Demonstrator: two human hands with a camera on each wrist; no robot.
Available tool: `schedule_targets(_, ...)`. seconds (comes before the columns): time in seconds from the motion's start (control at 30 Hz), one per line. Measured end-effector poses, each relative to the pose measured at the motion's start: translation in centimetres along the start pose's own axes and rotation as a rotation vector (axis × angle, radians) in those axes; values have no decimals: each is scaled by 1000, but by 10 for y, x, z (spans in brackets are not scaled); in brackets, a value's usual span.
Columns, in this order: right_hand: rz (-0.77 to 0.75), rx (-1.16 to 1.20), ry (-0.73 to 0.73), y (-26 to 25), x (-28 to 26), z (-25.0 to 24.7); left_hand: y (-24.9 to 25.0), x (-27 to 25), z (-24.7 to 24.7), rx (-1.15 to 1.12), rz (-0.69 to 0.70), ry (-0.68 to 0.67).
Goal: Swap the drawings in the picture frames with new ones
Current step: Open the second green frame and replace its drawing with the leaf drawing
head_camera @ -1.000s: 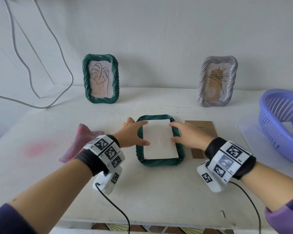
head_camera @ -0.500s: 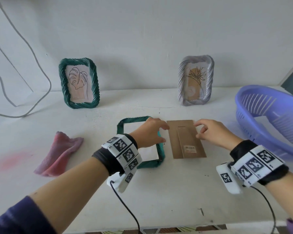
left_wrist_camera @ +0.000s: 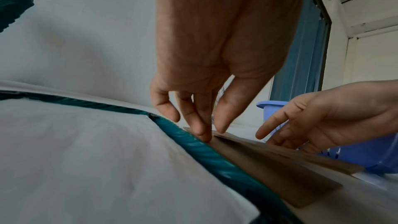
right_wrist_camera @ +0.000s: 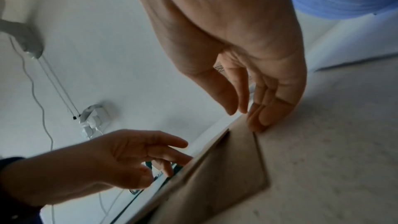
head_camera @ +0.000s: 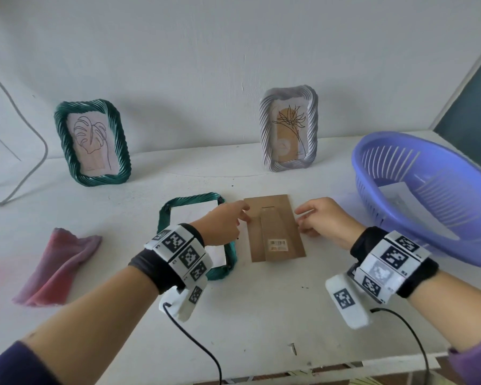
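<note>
A green frame (head_camera: 165,218) lies face down on the table with a white sheet (head_camera: 190,215) in its opening. Right of it lies its brown backing board (head_camera: 275,232), stand flap up. My left hand (head_camera: 243,213) reaches across the frame, and its straight fingertips (left_wrist_camera: 204,134) touch the board's left edge. My right hand (head_camera: 303,222) touches the board's right edge with its fingertips (right_wrist_camera: 258,122), index finger extended. The board looks flat on the table. At the wall stand a green frame (head_camera: 92,143) with a leaf drawing and a grey frame (head_camera: 289,129) with a flower drawing.
A purple basket (head_camera: 417,195) holding a sheet of paper sits tilted at the right, close to my right wrist. A pink cloth (head_camera: 59,268) lies at the left. A grey cable (head_camera: 25,162) hangs on the left wall. A small screw (head_camera: 292,348) lies near the front edge.
Both hands have left the white sheet in the lying frame. The left hand moved right to the board's left edge, and the right hand moved to its right edge. My view turned right.
</note>
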State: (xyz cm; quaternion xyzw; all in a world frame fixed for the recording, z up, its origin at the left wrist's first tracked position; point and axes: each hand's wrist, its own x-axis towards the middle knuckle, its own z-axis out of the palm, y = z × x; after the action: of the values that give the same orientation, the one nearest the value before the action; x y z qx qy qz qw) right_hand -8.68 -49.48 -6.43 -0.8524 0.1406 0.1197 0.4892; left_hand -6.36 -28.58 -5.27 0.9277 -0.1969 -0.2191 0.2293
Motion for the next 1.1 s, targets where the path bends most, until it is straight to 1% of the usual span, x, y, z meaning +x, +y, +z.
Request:
schedule_targets(0.1,28,126,-1,-3,-1,-2,1,-1,1,-13,-12,3)
schedule_targets(0.2,-8,234,-42,-10,-5,-1,2,-1,1,-5,-20,5)
schedule_targets(0.4,-157,175,-10,-24,-9,7,1,-3,3,2,-30,8)
schedule_targets(0.5,-173,169,4,-28,-9,9,0,-4,3,-18,-18,9)
schedule_targets(0.6,-161,159,63,-26,-7,10,-1,-6,5,-49,-6,20)
schedule_targets(0.67,-154,169,110,-24,-7,9,-1,-8,4,-84,1,73)
schedule_targets(0.77,-160,285,138,-25,-8,2,-1,-13,-1,-149,27,250)
schedule_targets(0.83,-163,402,113,-28,-9,-2,-3,-19,-6,-258,30,359)
schedule_targets(0.87,-167,454,98,-30,-10,-3,-4,-22,-8,-354,21,396)
schedule_targets(0.93,-181,536,66,-36,-13,1,-8,-30,-12,-644,0,427)
schedule_targets(1.0,-206,573,32,-43,-17,10,-14,-42,-15,-915,2,425)
schedule_targets(1.03,-218,575,17,-46,-19,15,-18,-47,-16,-982,17,434)
schedule_targets(1.1,-232,566,-19,-52,-23,28,-26,-58,-18,-976,37,486)
